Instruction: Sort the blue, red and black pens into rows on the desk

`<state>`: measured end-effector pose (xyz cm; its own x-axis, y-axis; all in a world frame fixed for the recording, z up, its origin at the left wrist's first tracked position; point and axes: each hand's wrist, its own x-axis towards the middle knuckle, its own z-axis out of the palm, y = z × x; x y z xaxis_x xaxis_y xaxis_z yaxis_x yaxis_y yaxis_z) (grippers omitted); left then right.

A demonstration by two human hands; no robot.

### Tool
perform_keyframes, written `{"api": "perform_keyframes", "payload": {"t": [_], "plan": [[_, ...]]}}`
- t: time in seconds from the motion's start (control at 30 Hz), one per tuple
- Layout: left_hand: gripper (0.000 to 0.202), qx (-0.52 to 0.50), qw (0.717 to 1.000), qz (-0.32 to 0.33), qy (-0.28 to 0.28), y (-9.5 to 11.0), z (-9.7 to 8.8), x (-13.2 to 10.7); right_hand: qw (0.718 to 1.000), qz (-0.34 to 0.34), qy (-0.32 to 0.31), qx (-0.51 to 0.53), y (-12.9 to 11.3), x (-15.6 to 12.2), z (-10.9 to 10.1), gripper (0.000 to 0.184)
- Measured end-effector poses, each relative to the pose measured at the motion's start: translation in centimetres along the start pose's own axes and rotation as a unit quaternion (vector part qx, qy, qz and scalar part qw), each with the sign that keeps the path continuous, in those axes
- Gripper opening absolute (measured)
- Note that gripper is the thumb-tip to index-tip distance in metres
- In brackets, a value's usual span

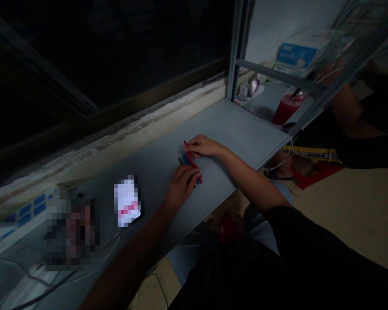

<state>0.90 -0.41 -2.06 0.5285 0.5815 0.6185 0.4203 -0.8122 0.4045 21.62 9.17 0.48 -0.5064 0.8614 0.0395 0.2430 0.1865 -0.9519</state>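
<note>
Pinching is done by the right hand, its fingertips brought together on the far end of a small red-and-blue object that lies between the two hands, above the table. The left hand is curled over the nearer end; whether that end is gripped or merely steadied cannot be told. Whether one piece or several are being handled is also hidden by the dim light and the fingers. If the right-hand pinch were loosened while the left only rested, the object could be twisted askew or dropped. Were it flicked toward the body, it might be lost over the table's edge, near both hands. A cable, beside the left forearm, could be snagged by a backward sweep of that arm.
</note>
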Motion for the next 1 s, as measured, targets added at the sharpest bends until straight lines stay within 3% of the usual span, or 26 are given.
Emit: {"api": "perform_keyframes", "payload": {"t": [0.2,0.53,1.0], "plan": [[0.014,0.021,1.000,-0.012,0.011,0.07,0.01,0.08,0.999,0.005,0.029,0.040,0.02,0.00,-0.15,0.041],[0.014,0.021,1.000,0.019,0.005,-0.21,-0.38,0.06,1.000,-0.022,0.007,0.010,0.29,0.30,-0.20,0.043],[0.013,0.005,0.999,0.039,0.010,-0.17,-0.75,0.34,1.000,0.015,0.013,0.002,-0.22,0.11,-0.60,0.041]]}}
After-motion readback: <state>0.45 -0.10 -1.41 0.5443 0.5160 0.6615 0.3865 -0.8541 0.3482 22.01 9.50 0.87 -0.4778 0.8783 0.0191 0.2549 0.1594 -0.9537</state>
